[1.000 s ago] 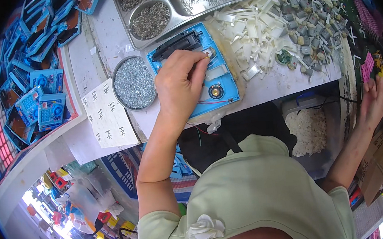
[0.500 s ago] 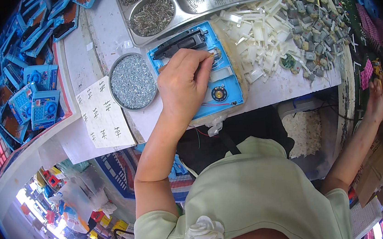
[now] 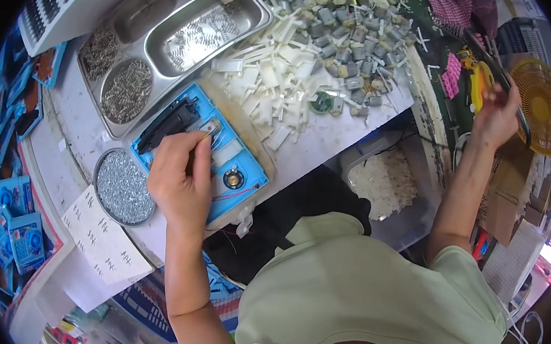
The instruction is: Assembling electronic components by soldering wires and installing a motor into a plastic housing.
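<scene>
My left hand [image 3: 180,178] reaches over a blue plastic toy casing [image 3: 249,168], its thumb and forefinger pinched on a small part beside a little motor. The pinching fingers partly cover that part. Inside the casing are a black compartment piece [image 3: 168,124], a white plastic bracket [image 3: 226,152] and a round speaker [image 3: 232,179] with thin wires. Far to the right, my right hand [image 3: 496,121] is raised with its fingers apart, beside a yellow-handled tool [image 3: 481,84] and a dark curved strip.
Left of the casing stands a round dish of small metal pins [image 3: 124,186]; behind it, a steel tray [image 3: 154,84] holds springs. White plastic brackets [image 3: 274,86] and small grey motors [image 3: 355,38] lie heaped at right. Blue casings [image 3: 26,236] pile at far left; a yellow fan [image 3: 544,106] stands right.
The view has swung to the right, so the table things appear farther left. My left hand stays pinched over the casing. My right hand remains beside the yellow-handled tool.
</scene>
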The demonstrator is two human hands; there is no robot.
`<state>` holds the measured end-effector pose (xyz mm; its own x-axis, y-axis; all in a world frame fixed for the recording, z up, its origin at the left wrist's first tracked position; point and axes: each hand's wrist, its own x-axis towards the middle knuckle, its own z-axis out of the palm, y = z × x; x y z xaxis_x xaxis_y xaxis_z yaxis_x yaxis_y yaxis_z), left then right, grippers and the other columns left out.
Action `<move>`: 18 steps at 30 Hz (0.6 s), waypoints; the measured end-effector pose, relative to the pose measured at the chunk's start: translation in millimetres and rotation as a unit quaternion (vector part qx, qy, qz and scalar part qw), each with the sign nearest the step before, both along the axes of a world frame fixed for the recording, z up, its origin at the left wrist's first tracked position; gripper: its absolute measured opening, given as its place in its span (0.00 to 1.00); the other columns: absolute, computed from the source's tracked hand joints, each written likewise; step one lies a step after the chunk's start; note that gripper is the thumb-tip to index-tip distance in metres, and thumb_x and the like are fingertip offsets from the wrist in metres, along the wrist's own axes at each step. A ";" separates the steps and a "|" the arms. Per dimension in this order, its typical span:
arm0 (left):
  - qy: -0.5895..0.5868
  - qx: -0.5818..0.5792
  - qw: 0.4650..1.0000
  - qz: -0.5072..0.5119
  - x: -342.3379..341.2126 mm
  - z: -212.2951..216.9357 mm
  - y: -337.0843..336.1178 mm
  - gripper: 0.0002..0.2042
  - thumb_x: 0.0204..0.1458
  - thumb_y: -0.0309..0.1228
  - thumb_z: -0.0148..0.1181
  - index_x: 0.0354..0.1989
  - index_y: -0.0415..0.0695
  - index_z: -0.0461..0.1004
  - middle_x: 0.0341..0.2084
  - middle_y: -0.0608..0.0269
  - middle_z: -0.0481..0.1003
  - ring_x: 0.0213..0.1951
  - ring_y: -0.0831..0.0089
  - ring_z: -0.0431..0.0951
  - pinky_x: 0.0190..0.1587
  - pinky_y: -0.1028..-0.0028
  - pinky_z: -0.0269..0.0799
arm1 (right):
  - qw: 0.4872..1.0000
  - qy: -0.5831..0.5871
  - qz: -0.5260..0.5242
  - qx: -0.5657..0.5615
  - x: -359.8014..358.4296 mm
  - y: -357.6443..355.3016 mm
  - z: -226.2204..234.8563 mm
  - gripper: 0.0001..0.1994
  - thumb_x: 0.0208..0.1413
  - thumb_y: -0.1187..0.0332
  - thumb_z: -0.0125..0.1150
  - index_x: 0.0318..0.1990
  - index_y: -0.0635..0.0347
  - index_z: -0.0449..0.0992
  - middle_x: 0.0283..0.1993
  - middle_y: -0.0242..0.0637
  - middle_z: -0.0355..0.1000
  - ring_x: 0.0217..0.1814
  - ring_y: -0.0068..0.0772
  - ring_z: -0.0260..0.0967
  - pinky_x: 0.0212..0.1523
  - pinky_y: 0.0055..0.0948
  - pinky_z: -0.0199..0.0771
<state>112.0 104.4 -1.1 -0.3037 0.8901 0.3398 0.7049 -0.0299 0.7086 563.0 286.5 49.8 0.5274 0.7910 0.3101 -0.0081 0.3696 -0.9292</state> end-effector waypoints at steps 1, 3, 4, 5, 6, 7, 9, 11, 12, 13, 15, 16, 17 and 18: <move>0.001 -0.002 1.000 0.005 -1.2 0.3 -0.5 0.02 0.50 0.19 0.63 0.31 0.37 0.78 0.26 0.58 0.76 0.27 0.71 0.75 0.31 0.76 0.70 | 0.999 0.033 -0.011 0.028 3.9 -10.7 3.2 0.11 0.64 0.63 0.57 0.43 0.62 0.76 0.31 0.34 0.71 0.32 0.22 0.64 0.29 0.23 0.63; -0.011 -0.004 1.000 0.006 -3.2 4.5 -2.6 0.02 0.50 0.19 0.64 0.31 0.37 0.78 0.26 0.58 0.76 0.27 0.71 0.75 0.30 0.76 0.70 | 0.977 0.118 0.176 0.034 26.2 -24.4 11.6 0.08 0.63 0.63 0.59 0.36 0.57 0.72 0.29 0.29 0.65 0.30 0.19 0.59 0.25 0.21 0.57; -0.012 -0.012 1.000 0.009 -5.8 5.2 -4.5 0.02 0.49 0.19 0.64 0.31 0.37 0.78 0.26 0.58 0.76 0.27 0.70 0.75 0.30 0.76 0.70 | 0.947 0.156 0.281 0.014 25.0 -30.8 10.6 0.07 0.63 0.64 0.59 0.35 0.55 0.70 0.28 0.27 0.62 0.30 0.18 0.57 0.25 0.19 0.56; 0.010 -0.005 1.000 0.000 -7.7 3.3 -2.7 0.03 0.47 0.21 0.66 0.31 0.39 0.79 0.27 0.57 0.78 0.29 0.64 0.79 0.32 0.71 0.73 | 0.941 0.146 0.304 -0.003 4.1 -38.5 8.0 0.08 0.62 0.64 0.59 0.35 0.55 0.70 0.28 0.27 0.62 0.30 0.17 0.57 0.25 0.18 0.55; 0.021 0.009 1.000 -0.015 -8.7 1.5 -0.2 0.04 0.47 0.22 0.66 0.31 0.39 0.79 0.28 0.56 0.78 0.30 0.63 0.79 0.33 0.70 0.73 | 0.934 0.140 0.327 -0.020 -31.6 -48.5 6.8 0.08 0.62 0.64 0.59 0.34 0.55 0.69 0.28 0.27 0.62 0.30 0.16 0.57 0.25 0.17 0.55; 0.015 0.014 1.000 -0.015 -8.2 -0.6 0.8 0.04 0.46 0.22 0.66 0.31 0.40 0.79 0.28 0.57 0.78 0.30 0.62 0.79 0.33 0.70 0.73 | 0.926 0.132 0.351 -0.037 -67.3 -58.7 3.7 0.08 0.62 0.64 0.59 0.34 0.55 0.69 0.28 0.28 0.62 0.30 0.15 0.57 0.25 0.17 0.55; 0.032 0.029 0.999 -0.013 -8.7 -2.8 3.8 0.04 0.46 0.23 0.66 0.30 0.42 0.79 0.26 0.60 0.77 0.28 0.62 0.78 0.32 0.70 0.72 | 0.949 0.040 0.306 -0.069 -131.8 -70.1 -10.0 0.10 0.57 0.64 0.62 0.34 0.58 0.68 0.30 0.30 0.63 0.31 0.17 0.58 0.27 0.17 0.57; 0.041 0.033 0.999 -0.007 -9.7 -5.1 -0.6 0.04 0.45 0.23 0.67 0.30 0.43 0.79 0.26 0.62 0.77 0.27 0.63 0.78 0.30 0.70 0.71 | 0.911 -0.029 0.406 -0.071 -175.7 -70.9 -23.0 0.10 0.54 0.67 0.63 0.35 0.59 0.68 0.32 0.31 0.65 0.31 0.18 0.59 0.32 0.18 0.58; 0.049 0.030 0.998 -0.008 -11.1 -5.0 -1.4 0.04 0.45 0.24 0.67 0.30 0.43 0.79 0.26 0.63 0.77 0.27 0.64 0.78 0.30 0.70 0.71 | 0.874 -0.057 0.475 -0.087 -188.6 -71.2 -25.8 0.10 0.53 0.69 0.64 0.35 0.60 0.68 0.32 0.31 0.66 0.31 0.19 0.59 0.34 0.18 0.59; 0.055 0.028 0.998 -0.007 -12.4 -5.0 -1.5 0.04 0.45 0.24 0.67 0.30 0.44 0.79 0.25 0.63 0.77 0.27 0.65 0.77 0.29 0.70 0.70 | 0.870 -0.109 0.476 -0.070 -202.3 -69.8 -32.6 0.10 0.51 0.73 0.65 0.35 0.61 0.68 0.32 0.30 0.65 0.30 0.17 0.57 0.34 0.18 0.57; 0.048 0.022 0.999 -0.008 -12.1 -5.4 -1.2 0.04 0.45 0.24 0.67 0.30 0.44 0.79 0.25 0.64 0.77 0.26 0.66 0.77 0.29 0.70 0.70 | 0.842 -0.102 0.525 -0.062 -220.1 -68.6 -40.2 0.10 0.51 0.77 0.65 0.36 0.61 0.69 0.29 0.28 0.65 0.28 0.15 0.56 0.30 0.16 0.54; 0.044 0.018 0.999 -0.008 -11.9 -5.5 -1.9 0.04 0.45 0.25 0.67 0.30 0.45 0.79 0.25 0.65 0.76 0.26 0.66 0.77 0.28 0.71 0.69 | 0.827 -0.089 0.551 -0.069 -227.4 -69.4 -40.5 0.10 0.51 0.77 0.65 0.36 0.61 0.69 0.29 0.28 0.65 0.27 0.14 0.56 0.29 0.16 0.54; 0.045 0.020 0.999 -0.008 -12.0 -5.6 -2.2 0.04 0.45 0.25 0.67 0.30 0.45 0.79 0.25 0.65 0.76 0.26 0.66 0.77 0.28 0.71 0.69 | 0.825 -0.103 0.552 -0.067 -231.1 -69.7 -40.5 0.09 0.51 0.78 0.65 0.36 0.61 0.69 0.28 0.27 0.65 0.27 0.14 0.56 0.29 0.16 0.54; 0.045 0.021 0.999 -0.009 -12.1 -5.8 -2.4 0.04 0.45 0.24 0.67 0.30 0.45 0.79 0.25 0.65 0.76 0.26 0.66 0.77 0.28 0.71 0.69 | 0.823 -0.117 0.552 -0.065 -233.7 -70.3 -40.3 0.09 0.51 0.78 0.65 0.36 0.62 0.69 0.28 0.27 0.65 0.27 0.14 0.56 0.29 0.16 0.54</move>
